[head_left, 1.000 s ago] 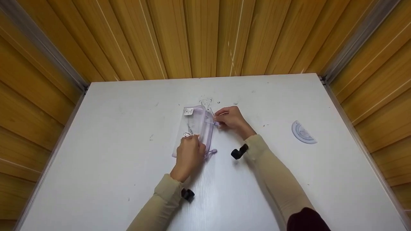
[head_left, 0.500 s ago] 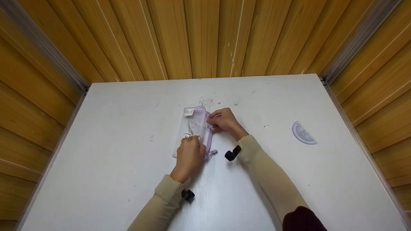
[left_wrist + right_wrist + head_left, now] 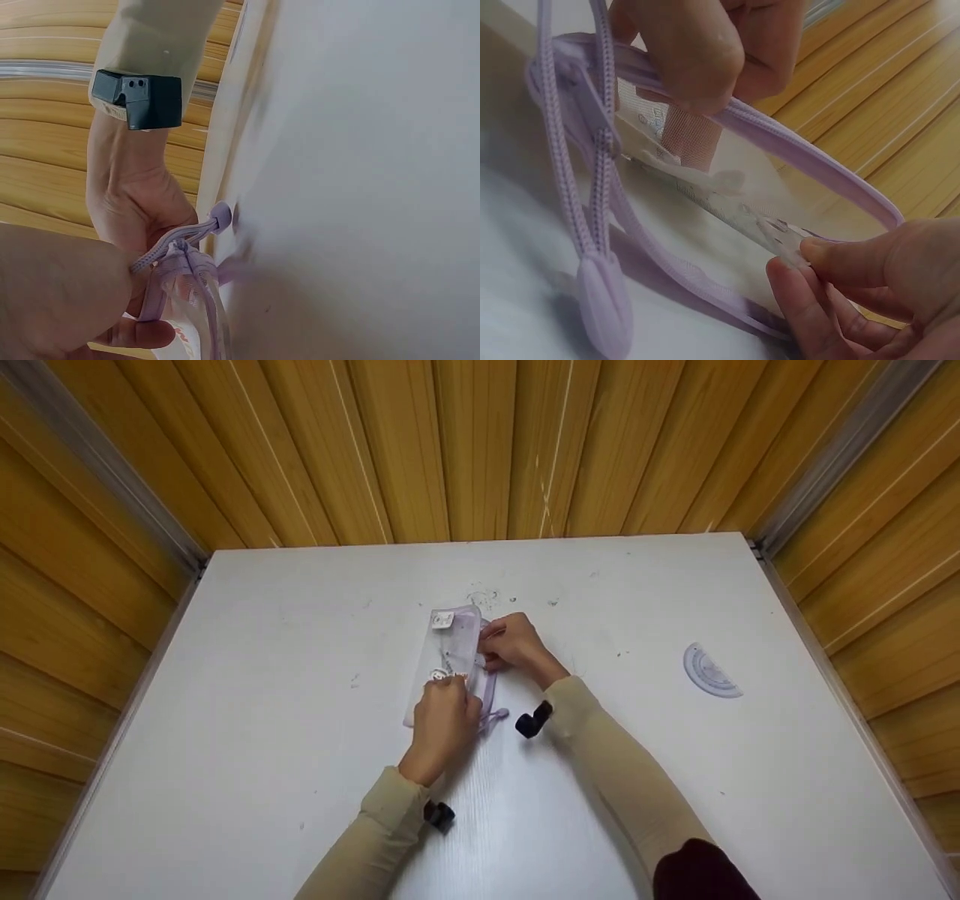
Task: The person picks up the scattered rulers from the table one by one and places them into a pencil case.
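Note:
A translucent mesh pencil case [image 3: 450,641] with lilac zip edging lies on the white table, its zip side spread open in the right wrist view. My left hand [image 3: 442,720] grips the case's upper edge at the near end, beside the lilac zip pull [image 3: 604,307]. My right hand [image 3: 514,645] pinches a clear plastic set square [image 3: 776,232] between thumb and fingers at the zip opening. Most of the set square lies inside the case, and its markings show faintly through the plastic. The fingertips [image 3: 821,255] are at the mouth of the case.
A clear protractor [image 3: 709,671] lies apart on the right side of the white table [image 3: 262,697]. Wood-patterned panels [image 3: 472,450] stand behind the table's far edge and at both sides. Small dark marks dot the tabletop.
My right hand has moved left towards the case, carrying the set square from outside the opening further into it. My left hand has kept its grip in the same place.

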A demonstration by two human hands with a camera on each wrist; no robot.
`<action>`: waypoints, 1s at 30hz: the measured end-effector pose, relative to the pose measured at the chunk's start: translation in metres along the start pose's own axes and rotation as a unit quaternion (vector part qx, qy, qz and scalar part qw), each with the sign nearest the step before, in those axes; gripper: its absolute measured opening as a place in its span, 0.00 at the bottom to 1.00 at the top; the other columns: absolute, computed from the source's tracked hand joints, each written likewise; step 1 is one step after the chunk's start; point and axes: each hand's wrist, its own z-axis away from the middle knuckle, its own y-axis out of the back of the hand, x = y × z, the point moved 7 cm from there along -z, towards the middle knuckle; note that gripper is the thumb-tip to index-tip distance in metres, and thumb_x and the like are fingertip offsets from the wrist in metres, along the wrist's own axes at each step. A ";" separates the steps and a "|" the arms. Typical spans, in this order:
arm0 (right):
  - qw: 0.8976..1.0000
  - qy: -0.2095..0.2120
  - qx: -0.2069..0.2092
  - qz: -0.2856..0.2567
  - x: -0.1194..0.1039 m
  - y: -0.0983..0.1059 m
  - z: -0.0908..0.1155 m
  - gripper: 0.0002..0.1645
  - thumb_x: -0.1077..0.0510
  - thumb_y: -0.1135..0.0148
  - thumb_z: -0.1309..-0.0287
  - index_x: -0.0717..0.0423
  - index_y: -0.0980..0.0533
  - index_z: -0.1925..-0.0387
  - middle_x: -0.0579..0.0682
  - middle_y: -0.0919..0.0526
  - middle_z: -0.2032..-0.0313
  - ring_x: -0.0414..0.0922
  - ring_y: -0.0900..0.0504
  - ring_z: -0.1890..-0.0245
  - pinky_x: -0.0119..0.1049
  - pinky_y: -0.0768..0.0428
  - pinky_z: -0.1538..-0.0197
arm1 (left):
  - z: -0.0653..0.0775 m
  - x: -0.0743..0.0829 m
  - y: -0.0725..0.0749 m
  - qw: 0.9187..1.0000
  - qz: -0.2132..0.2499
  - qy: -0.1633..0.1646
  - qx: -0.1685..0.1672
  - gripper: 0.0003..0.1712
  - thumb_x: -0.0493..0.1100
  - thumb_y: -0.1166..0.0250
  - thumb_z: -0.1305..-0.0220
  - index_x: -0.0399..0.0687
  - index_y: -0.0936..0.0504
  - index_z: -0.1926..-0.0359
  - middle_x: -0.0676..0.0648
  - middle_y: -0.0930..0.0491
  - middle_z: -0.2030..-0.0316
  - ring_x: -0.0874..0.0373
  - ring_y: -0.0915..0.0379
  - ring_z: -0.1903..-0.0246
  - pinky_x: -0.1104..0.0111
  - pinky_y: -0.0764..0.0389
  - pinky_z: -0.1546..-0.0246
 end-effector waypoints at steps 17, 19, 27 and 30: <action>0.984 0.065 0.035 0.162 -0.012 -0.010 0.003 0.07 0.70 0.36 0.48 0.63 0.13 0.71 0.47 0.18 0.82 0.39 0.20 0.84 0.29 0.21 0.76 | -0.001 0.001 -0.002 1.000 0.006 -0.003 0.004 0.07 0.37 0.36 0.41 0.36 0.16 0.67 0.39 0.18 0.71 0.41 0.21 0.70 0.48 0.19 0.74; 0.983 0.066 0.039 0.166 -0.011 -0.010 0.002 0.06 0.68 0.34 0.47 0.63 0.12 0.69 0.48 0.17 0.81 0.39 0.20 0.84 0.29 0.21 0.76 | -0.001 0.001 -0.002 1.000 0.006 -0.002 -0.001 0.06 0.38 0.35 0.41 0.37 0.17 0.68 0.39 0.19 0.72 0.42 0.21 0.70 0.48 0.19 0.74; 0.983 0.075 0.039 0.161 -0.011 -0.018 0.001 0.07 0.65 0.27 0.46 0.63 0.12 0.64 0.54 0.13 0.75 0.40 0.18 0.83 0.32 0.18 0.76 | -0.001 0.000 0.000 1.000 -0.001 0.000 0.001 0.07 0.38 0.35 0.41 0.37 0.18 0.68 0.39 0.19 0.72 0.41 0.22 0.70 0.48 0.20 0.73; 0.985 0.067 0.043 0.154 -0.010 -0.020 0.001 0.07 0.65 0.27 0.46 0.64 0.12 0.63 0.57 0.12 0.74 0.41 0.17 0.84 0.33 0.18 0.77 | -0.001 0.000 0.001 1.000 0.000 -0.002 0.009 0.07 0.38 0.36 0.42 0.36 0.18 0.68 0.38 0.19 0.72 0.40 0.22 0.70 0.48 0.20 0.74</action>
